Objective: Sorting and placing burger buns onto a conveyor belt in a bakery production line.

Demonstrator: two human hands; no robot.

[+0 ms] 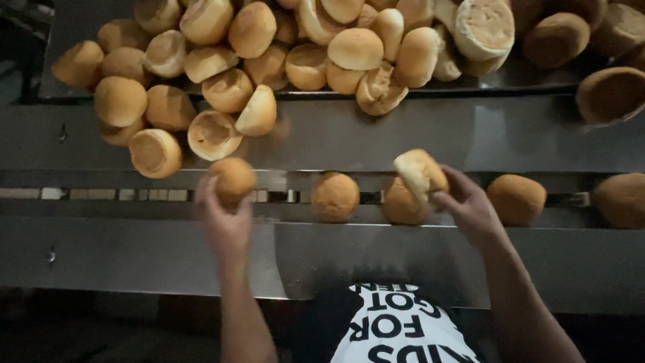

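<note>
Two buns held over the channel

Both hands work at the slotted channel (289,196) below the bun heap (269,60). The left hand (225,222) cups a round bun (233,179) above the channel; the right hand (470,205) pinches a tilted bun (420,173), touching another bun (402,205) lying in it.

Our left hand (225,218) is smeared by motion, so we cannot make out its fingers around the bun (233,179) it holds. Our right hand (467,205) covers part of the tilted bun (420,171), and that bun hides the top of the one behind it (403,205). The heap of buns (269,60) is cut off by the top edge, and the bun at far right (621,200) by the right edge. The gaps in the channel (134,195) are too dark to read.
</note>
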